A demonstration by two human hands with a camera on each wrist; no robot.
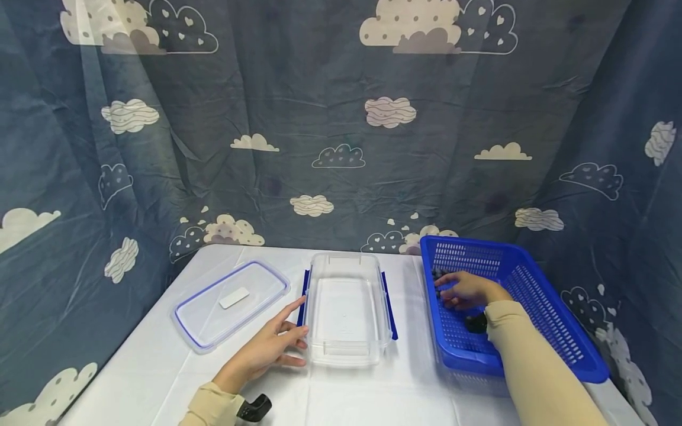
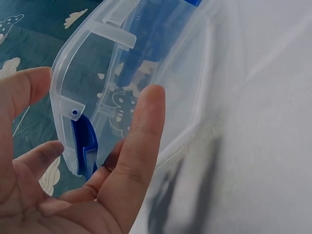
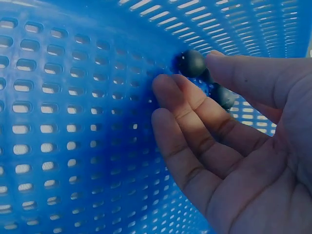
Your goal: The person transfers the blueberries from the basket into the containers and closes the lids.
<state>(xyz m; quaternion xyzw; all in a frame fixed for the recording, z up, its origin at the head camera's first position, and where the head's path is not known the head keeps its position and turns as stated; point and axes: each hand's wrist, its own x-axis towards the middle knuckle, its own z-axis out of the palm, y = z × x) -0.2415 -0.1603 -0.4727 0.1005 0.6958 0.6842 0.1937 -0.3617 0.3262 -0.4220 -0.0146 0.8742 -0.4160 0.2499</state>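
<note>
My left hand [image 1: 266, 349] is beside the clear plastic container [image 1: 343, 307], fingers spread, fingertips at its left wall and blue latch [image 2: 86, 146]. In the left wrist view the thumb stands apart from the other fingers, and nothing is gripped. My right hand [image 1: 469, 290] reaches down inside the blue basket [image 1: 469, 360], near its left wall. Small dark round balls [image 3: 192, 63] lie there, with the thumb tip right at one of them. Its other visible fingers are loosely bent below the balls, with no ball between them and the palm.
Left of the container, a clear lid [image 1: 199, 324] with a blue seal lies flat on the white tablecloth [image 1: 373, 396], a white label [image 1: 234, 297] on it. A second blue latch [image 1: 390, 307] hangs from the container's right side. Behind the table hangs a cloud-patterned curtain [image 1: 319, 83].
</note>
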